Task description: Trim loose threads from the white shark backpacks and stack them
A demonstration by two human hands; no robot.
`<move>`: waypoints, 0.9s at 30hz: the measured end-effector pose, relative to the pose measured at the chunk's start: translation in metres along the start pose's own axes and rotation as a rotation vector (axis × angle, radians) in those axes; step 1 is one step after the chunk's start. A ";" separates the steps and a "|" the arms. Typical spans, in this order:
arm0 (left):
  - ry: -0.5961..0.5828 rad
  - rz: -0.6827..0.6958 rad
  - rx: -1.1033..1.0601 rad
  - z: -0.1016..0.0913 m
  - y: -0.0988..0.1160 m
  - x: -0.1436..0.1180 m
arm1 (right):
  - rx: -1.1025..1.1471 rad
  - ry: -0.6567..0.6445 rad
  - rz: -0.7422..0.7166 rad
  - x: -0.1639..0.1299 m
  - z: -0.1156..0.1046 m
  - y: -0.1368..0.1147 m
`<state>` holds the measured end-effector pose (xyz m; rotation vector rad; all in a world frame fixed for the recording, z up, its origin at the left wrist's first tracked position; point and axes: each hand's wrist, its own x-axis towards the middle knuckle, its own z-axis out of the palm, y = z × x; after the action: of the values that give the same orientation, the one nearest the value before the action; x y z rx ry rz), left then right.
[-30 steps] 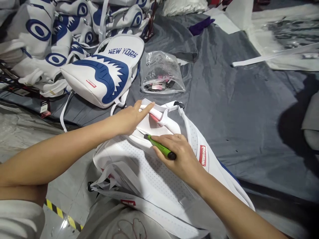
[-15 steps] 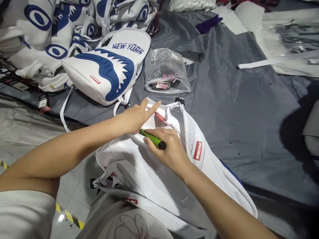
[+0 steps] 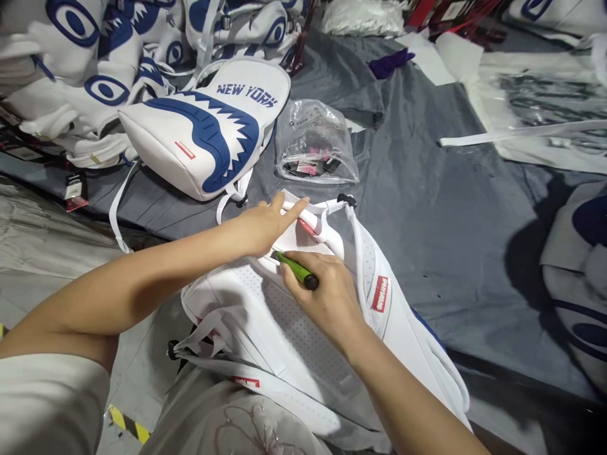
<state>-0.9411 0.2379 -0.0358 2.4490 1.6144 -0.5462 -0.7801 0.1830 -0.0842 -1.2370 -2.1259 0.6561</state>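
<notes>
A white backpack (image 3: pixel 327 366) lies back side up at the table edge and over my lap, with dotted mesh padding, straps and red labels. My left hand (image 3: pixel 265 224) holds the top of this backpack, two fingers stretched over the fabric near the carry handle; its thumb is hidden. My right hand (image 3: pixel 327 291) is closed round a green pen-shaped tool (image 3: pixel 294 268) with a black end. The tool's dark tip points at the white fabric just beside my left hand; I cannot make out the tip exactly.
Behind my left arm lies a white and blue backpack (image 3: pixel 203 126) marked NEW YORK. More such bags (image 3: pixel 95 63) are piled at far left. A clear plastic bag (image 3: pixel 317 142) of small tags, a purple cloth (image 3: pixel 391 63) and a white strip (image 3: pixel 512 134) lie on the grey-covered table (image 3: pixel 455 253).
The view has shifted slightly to the right, bringing more bags in at the right edge. The green tool sits slightly right of where it was. Both hands keep about the same pose.
</notes>
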 end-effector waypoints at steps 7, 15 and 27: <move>0.028 0.007 -0.009 0.003 -0.001 0.000 | -0.007 -0.031 0.006 0.000 -0.002 0.001; 0.079 0.008 0.005 0.009 -0.003 -0.002 | 0.049 -0.107 0.026 0.004 -0.002 -0.006; 0.025 -0.023 -0.059 -0.001 0.005 -0.009 | -0.635 -0.100 0.010 0.141 -0.074 0.102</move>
<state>-0.9399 0.2286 -0.0316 2.4072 1.6464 -0.4664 -0.7235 0.3620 -0.0662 -1.5557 -2.5122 0.0259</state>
